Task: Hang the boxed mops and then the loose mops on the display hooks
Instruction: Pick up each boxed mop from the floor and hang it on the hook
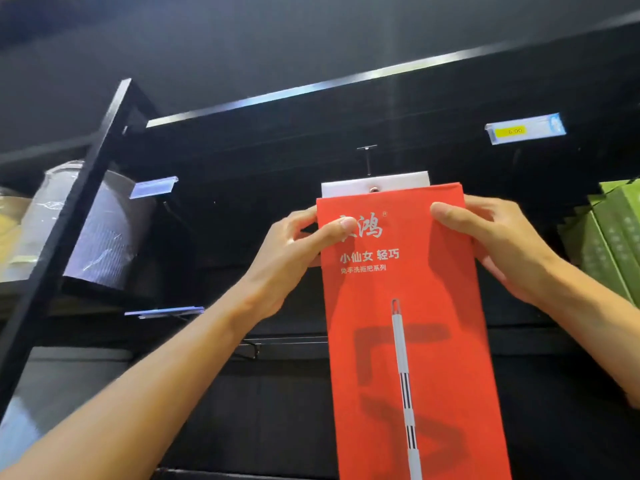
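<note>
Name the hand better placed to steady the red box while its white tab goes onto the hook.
Probably left: the left hand pinches the red box nearer its white tab than the right hand.

arms: two forearms in view, both bare from the picture's lower edges up to the wrists, no sleeves showing
left hand point(298, 251): bare, no glove, ring or watch visible
right hand point(498, 240): bare, no glove, ring or watch visible
fingers point(446, 211): short, unpainted nails on the thumbs
</note>
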